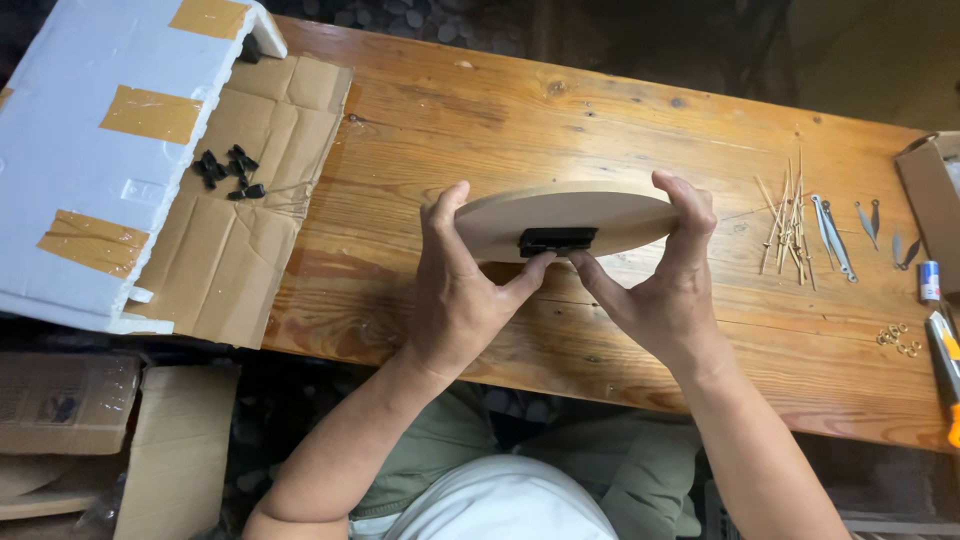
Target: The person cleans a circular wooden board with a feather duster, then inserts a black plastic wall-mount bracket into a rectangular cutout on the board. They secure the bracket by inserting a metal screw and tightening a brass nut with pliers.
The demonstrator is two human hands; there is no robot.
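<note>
A round pale wooden disc (590,215) is held tilted above the wooden table (560,120), seen nearly edge-on. A small black rectangular box (556,240) sits at the middle of its near face. My left hand (462,290) grips the disc's left rim, its thumb pressing at the black box. My right hand (665,280) grips the right rim, its thumb also reaching toward the box.
A flattened cardboard sheet (240,240) at the table's left carries several small black plastic parts (226,172), beside a white foam slab (95,150) with tape strips. At the right lie thin wooden sticks (785,220), metal clock hands (835,235), small brass rings (898,340), an orange-handled tool (945,365) and a cardboard box (932,190).
</note>
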